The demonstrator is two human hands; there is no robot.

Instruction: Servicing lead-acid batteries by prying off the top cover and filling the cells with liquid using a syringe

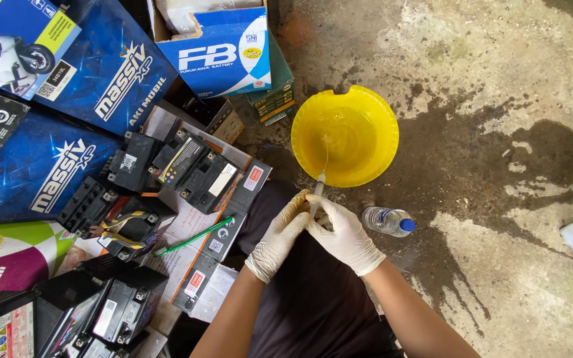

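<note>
Both gloved hands, left hand (278,237) and right hand (343,233), grip a syringe (317,192) whose tip points into the yellow basin (379,126). The basin already holds liquid. A capped bottle (387,221) lies beside the right hand; small black batteries (190,166) wait untouched at left.

The yellow basin (345,136) is glossy, translucent plastic. Both hands wear thin, matt cream rubber gloves (346,235). The concrete floor (499,79) looks rough, stained and wet-patched.

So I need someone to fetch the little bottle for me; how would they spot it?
Start at the round yellow basin on the stained concrete floor. Just below its lower right edge, beside the gloved right hand, a small clear plastic bottle lies on its side. Its blue cap sets it apart; nothing else nearby is see-through.
</note>
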